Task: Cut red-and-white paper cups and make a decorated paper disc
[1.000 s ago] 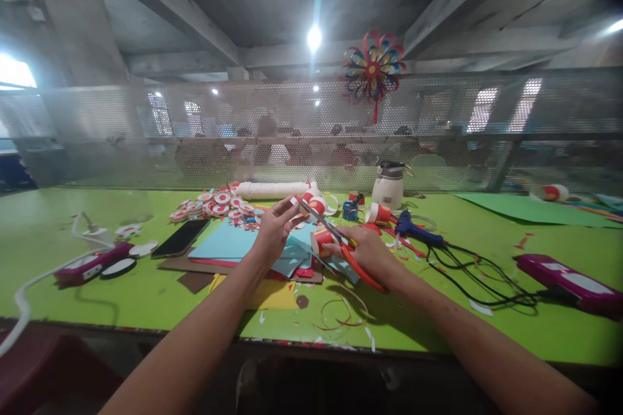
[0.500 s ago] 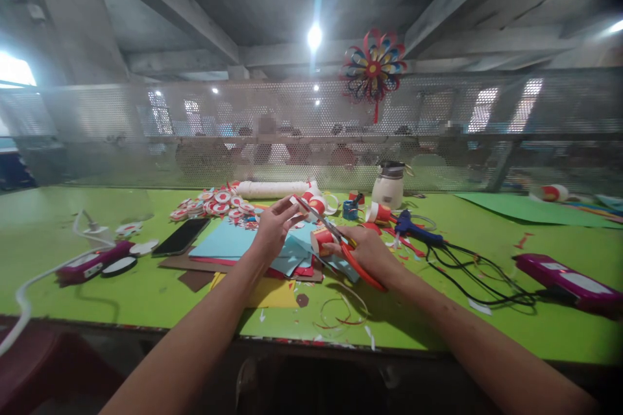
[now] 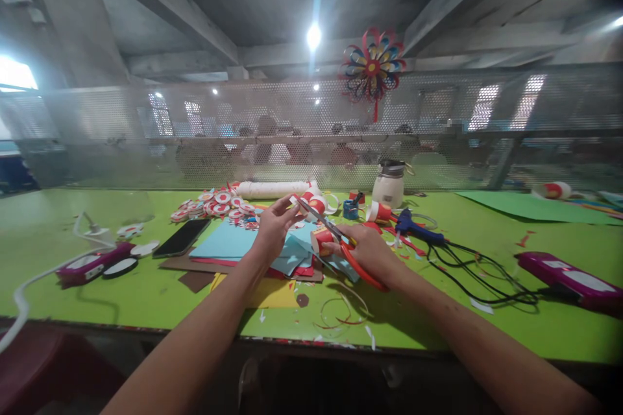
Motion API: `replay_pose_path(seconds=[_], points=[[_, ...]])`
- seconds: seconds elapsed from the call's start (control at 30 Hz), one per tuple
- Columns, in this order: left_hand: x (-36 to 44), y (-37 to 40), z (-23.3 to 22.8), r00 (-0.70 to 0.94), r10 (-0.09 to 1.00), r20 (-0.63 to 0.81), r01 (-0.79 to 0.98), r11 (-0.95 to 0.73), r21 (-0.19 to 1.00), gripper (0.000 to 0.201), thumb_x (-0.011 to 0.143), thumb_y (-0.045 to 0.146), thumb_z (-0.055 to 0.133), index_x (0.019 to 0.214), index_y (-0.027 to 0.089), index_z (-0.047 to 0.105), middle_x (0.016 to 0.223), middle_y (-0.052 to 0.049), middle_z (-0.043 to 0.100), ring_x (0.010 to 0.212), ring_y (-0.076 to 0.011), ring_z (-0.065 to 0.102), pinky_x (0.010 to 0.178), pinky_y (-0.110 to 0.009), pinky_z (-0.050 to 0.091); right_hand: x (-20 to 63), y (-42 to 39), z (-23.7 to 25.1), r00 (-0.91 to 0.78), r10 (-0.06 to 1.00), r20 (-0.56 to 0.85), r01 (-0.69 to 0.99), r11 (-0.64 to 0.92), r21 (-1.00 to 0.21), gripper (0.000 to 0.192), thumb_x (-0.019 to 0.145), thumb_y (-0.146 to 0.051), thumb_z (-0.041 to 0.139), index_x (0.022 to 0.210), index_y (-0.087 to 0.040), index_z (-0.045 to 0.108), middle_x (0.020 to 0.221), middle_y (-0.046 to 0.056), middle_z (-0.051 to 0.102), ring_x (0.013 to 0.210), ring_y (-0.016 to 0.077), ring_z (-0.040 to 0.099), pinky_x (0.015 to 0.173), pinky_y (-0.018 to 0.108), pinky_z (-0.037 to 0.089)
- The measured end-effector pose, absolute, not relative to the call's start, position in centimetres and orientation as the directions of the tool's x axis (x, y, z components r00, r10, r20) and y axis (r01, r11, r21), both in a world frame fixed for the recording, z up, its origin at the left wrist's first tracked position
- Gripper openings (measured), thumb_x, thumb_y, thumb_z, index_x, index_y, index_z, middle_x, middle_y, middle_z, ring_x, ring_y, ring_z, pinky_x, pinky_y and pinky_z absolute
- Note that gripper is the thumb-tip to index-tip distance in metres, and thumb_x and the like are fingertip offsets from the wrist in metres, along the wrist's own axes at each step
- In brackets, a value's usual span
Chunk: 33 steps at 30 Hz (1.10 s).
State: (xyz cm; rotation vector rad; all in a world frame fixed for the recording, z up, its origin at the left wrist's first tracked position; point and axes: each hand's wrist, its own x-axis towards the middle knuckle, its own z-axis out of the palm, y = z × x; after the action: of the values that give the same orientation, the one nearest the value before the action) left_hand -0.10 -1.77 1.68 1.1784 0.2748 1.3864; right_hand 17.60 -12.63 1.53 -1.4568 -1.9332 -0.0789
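My right hand is wrapped round scissors with orange-red handles, their blades pointing up and left. At the blade tips, the fingers of my left hand pinch a small red-and-white paper piece; its exact shape is too small to make out. Just below the scissors, close to my right fingertips, is a red-and-yellow paper cup. Light blue paper sheets lie under and beside my hands, on top of red and brown sheets.
Red-and-white paper rounds are heaped at the back left, near a white roll. A black phone lies left. To the right are a blue glue gun, its black cables, a lidded jar and a purple power strip.
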Motion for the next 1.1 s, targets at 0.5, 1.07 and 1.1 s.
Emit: replay_pose_path(seconds=[0.5, 1.07, 1.1], points=[[-0.06, -1.68, 1.57, 0.258, 0.856, 0.447, -0.612, -0.214, 0.762, 0.036, 0.06, 0.019, 0.079, 0.093, 0.011, 0.067, 0.097, -0.01, 0.068, 0.092, -0.0247, 0.064, 0.087, -0.044, 0.048, 17.5, -12.65, 1.42, -0.11, 0.832, 0.544, 0.856, 0.357, -0.373, 0.042, 0.08, -0.054, 0.057, 0.106, -0.023, 0.069, 0.092, 0.008, 0.073, 0.083, 0.0248, 0.066, 0.072, 0.032, 0.047], [-0.15, -1.64, 1.6, 0.292, 0.856, 0.427, -0.65, -0.15, 0.745, 0.034, 0.063, 0.016, 0.077, 0.094, 0.011, 0.065, 0.088, -0.01, 0.07, 0.083, -0.0221, 0.066, 0.086, -0.043, 0.048, 17.31, -12.55, 1.15, -0.113, 0.831, 0.544, 0.887, 0.331, -0.321, 0.038, 0.084, -0.051, 0.055, 0.105, -0.022, 0.069, 0.091, 0.008, 0.073, 0.082, 0.0239, 0.066, 0.072, 0.031, 0.047], [-0.21, -1.61, 1.64, 0.301, 0.855, 0.422, -0.654, -0.137, 0.744, 0.033, 0.063, 0.017, 0.077, 0.094, 0.011, 0.065, 0.088, -0.01, 0.07, 0.083, -0.0222, 0.067, 0.085, -0.043, 0.048, 17.29, -12.57, 1.11, -0.11, 0.83, 0.546, 0.889, 0.328, -0.32, 0.038, 0.084, -0.051, 0.055, 0.105, -0.022, 0.069, 0.092, 0.007, 0.073, 0.082, 0.0238, 0.066, 0.072, 0.031, 0.047]])
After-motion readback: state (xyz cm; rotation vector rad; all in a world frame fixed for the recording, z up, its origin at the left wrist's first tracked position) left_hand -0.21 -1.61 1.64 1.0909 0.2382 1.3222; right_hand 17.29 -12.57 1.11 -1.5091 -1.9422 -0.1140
